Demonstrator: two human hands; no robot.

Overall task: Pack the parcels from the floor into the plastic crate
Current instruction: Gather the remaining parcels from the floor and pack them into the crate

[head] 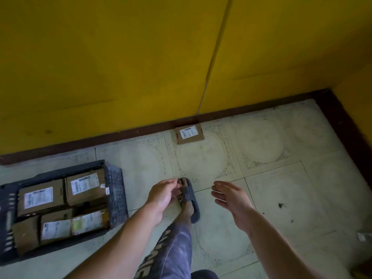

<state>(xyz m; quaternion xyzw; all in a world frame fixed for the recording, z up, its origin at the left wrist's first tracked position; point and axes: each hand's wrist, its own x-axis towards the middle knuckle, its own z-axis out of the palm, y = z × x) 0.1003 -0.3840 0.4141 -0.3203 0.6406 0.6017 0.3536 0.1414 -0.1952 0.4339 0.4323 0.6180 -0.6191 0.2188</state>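
One brown cardboard parcel (189, 134) with a white label lies flat on the floor against the dark skirting board, well ahead of both hands. A dark plastic crate (117, 190) stands on the floor at the lower left and holds several labelled cardboard parcels (41, 196). My left hand (164, 193) hovers just right of the crate, fingers loosely curled and holding nothing. My right hand (230, 195) is stretched forward with its palm turned inward and fingers apart, also holding nothing.
A yellow wall (141, 57) with a dark skirting board (120, 135) bounds the pale tiled floor (281, 188) ahead and on the right. My foot in a dark slipper (190, 198) stands between the hands. A small pale object (363, 236) lies at the right edge.
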